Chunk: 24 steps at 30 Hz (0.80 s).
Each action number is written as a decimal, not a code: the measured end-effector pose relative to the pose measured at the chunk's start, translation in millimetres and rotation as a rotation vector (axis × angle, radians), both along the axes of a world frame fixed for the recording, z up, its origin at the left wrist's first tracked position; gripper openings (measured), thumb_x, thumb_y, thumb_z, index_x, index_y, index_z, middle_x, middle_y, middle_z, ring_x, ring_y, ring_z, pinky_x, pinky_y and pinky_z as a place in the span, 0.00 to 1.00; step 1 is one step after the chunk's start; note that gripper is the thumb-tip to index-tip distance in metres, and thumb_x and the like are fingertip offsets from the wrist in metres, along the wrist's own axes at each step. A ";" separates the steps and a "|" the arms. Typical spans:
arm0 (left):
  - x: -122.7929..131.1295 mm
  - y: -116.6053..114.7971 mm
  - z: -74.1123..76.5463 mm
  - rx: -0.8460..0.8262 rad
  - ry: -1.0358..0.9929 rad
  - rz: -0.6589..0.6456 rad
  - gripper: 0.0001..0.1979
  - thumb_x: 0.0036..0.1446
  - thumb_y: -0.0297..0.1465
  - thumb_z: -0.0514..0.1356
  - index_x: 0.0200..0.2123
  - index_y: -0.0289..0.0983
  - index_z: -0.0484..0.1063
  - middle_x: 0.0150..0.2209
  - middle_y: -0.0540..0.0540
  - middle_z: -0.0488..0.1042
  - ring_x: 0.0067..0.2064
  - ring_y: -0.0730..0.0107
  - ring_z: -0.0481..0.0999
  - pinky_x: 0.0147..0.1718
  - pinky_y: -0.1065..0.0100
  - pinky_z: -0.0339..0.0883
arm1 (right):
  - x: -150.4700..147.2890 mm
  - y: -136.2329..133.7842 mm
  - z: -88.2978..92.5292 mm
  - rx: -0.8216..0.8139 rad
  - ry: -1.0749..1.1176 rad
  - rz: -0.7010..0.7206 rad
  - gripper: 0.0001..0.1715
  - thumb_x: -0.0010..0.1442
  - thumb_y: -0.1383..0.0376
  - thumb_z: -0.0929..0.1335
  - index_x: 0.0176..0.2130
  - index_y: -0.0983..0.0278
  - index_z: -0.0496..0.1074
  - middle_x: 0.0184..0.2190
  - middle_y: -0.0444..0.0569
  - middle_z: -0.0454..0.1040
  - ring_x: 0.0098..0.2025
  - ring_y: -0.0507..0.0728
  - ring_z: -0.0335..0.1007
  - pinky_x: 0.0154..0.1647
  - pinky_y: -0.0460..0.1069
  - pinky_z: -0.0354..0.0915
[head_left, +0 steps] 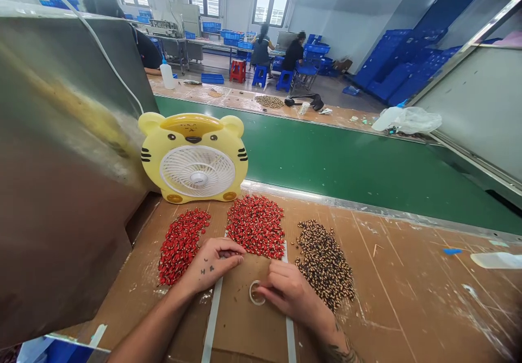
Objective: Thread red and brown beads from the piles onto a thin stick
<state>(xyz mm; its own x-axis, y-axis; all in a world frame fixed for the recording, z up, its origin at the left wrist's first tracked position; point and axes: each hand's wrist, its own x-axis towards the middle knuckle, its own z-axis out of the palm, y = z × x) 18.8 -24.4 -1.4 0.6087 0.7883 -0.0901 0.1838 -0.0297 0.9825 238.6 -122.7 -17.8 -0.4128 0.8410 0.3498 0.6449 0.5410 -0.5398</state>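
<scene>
My left hand [214,262] rests on a brown cardboard sheet [248,319], its fingers curled together at the lower edge of a heap of red-and-black beads [256,227]. Whether those fingers hold anything small is hidden. A second red heap [182,246] lies just left of that hand. My right hand [291,292] sits beside a small roll of clear tape [256,292], its fingertips next to the roll. A heap of brown-and-tan beads [324,265] lies just above that hand. White strips [212,319] run along the cardboard.
A yellow tiger-shaped fan [196,156] stands behind the beads, with a steel panel [61,178] to its left. A green conveyor belt [326,173] runs across beyond it. Further off, seated co-workers [261,53] work among stacks of blue crates [399,67].
</scene>
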 end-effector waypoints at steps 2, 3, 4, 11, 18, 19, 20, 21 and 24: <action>3.0 -2.5 -1.2 -0.106 -0.032 -0.027 0.06 0.51 0.29 0.64 0.32 0.33 0.80 0.33 0.43 0.80 0.34 0.66 0.76 0.33 0.71 0.66 | 0.1 -0.3 0.8 -0.021 -0.015 0.030 0.20 0.70 0.61 0.62 0.27 0.64 0.68 0.24 0.46 0.69 0.28 0.54 0.61 0.29 0.48 0.54; 4.6 -3.8 -2.2 -0.152 -0.041 -0.029 0.06 0.50 0.29 0.65 0.31 0.32 0.79 0.32 0.44 0.79 0.32 0.68 0.75 0.31 0.71 0.65 | 0.2 -0.3 0.9 -0.019 -0.021 0.018 0.20 0.70 0.61 0.62 0.27 0.64 0.68 0.24 0.47 0.69 0.28 0.54 0.61 0.29 0.48 0.54; 6.1 -5.2 -3.2 -0.184 -0.043 -0.028 0.05 0.49 0.28 0.65 0.29 0.32 0.78 0.31 0.45 0.78 0.30 0.70 0.74 0.29 0.72 0.63 | 0.4 -0.3 0.7 -0.012 -0.026 -0.006 0.20 0.70 0.61 0.62 0.27 0.64 0.67 0.24 0.47 0.69 0.28 0.54 0.61 0.29 0.48 0.54; 11.1 -10.0 -1.5 -0.326 -0.093 -0.051 0.04 0.47 0.26 0.63 0.30 0.32 0.76 0.24 0.48 0.77 0.27 0.70 0.75 0.27 0.73 0.61 | 2.3 0.0 -3.2 -0.047 -0.019 -0.013 0.18 0.69 0.62 0.64 0.27 0.64 0.66 0.25 0.46 0.68 0.29 0.54 0.60 0.30 0.48 0.54; 10.3 -8.7 3.6 -0.350 -0.098 0.010 0.07 0.45 0.29 0.68 0.29 0.32 0.82 0.30 0.43 0.82 0.33 0.66 0.77 0.34 0.70 0.66 | 10.5 -1.6 4.0 -0.109 0.122 0.005 0.17 0.68 0.61 0.66 0.27 0.64 0.69 0.23 0.44 0.66 0.27 0.53 0.61 0.29 0.47 0.55; 10.9 -9.2 3.7 -0.404 -0.112 0.013 0.07 0.44 0.29 0.68 0.30 0.32 0.82 0.29 0.43 0.82 0.32 0.66 0.78 0.34 0.69 0.67 | 12.7 -2.2 5.3 -0.099 0.170 -0.044 0.17 0.67 0.61 0.66 0.27 0.63 0.70 0.22 0.44 0.66 0.26 0.53 0.61 0.28 0.47 0.55; 11.8 -10.0 4.2 -0.456 -0.129 0.016 0.08 0.44 0.29 0.69 0.30 0.32 0.82 0.28 0.44 0.82 0.31 0.66 0.79 0.34 0.69 0.67 | 14.5 -2.6 6.3 -0.088 0.227 -0.090 0.17 0.67 0.61 0.67 0.26 0.63 0.70 0.21 0.43 0.66 0.26 0.53 0.61 0.28 0.47 0.55; 12.9 -10.9 4.9 -0.498 -0.147 0.017 0.09 0.43 0.29 0.69 0.30 0.32 0.82 0.27 0.44 0.82 0.31 0.65 0.79 0.35 0.68 0.68 | 15.9 -3.0 6.9 -0.079 0.291 -0.130 0.16 0.66 0.62 0.67 0.26 0.63 0.70 0.21 0.43 0.65 0.25 0.52 0.61 0.27 0.47 0.55; 16.5 -13.5 8.3 -0.548 -0.167 0.024 0.10 0.41 0.29 0.70 0.30 0.32 0.82 0.26 0.43 0.82 0.31 0.64 0.80 0.36 0.67 0.70 | 15.7 -3.5 6.5 -0.039 0.495 -0.215 0.14 0.64 0.64 0.68 0.27 0.63 0.71 0.21 0.42 0.65 0.24 0.52 0.61 0.27 0.47 0.56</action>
<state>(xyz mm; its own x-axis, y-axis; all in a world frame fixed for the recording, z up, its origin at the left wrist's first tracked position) 35.3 -37.9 6.9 0.6326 0.6672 -0.3933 0.0191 0.4942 0.8691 254.4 -126.2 -11.2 -0.0237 0.9048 0.4253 0.4019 0.3981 -0.8246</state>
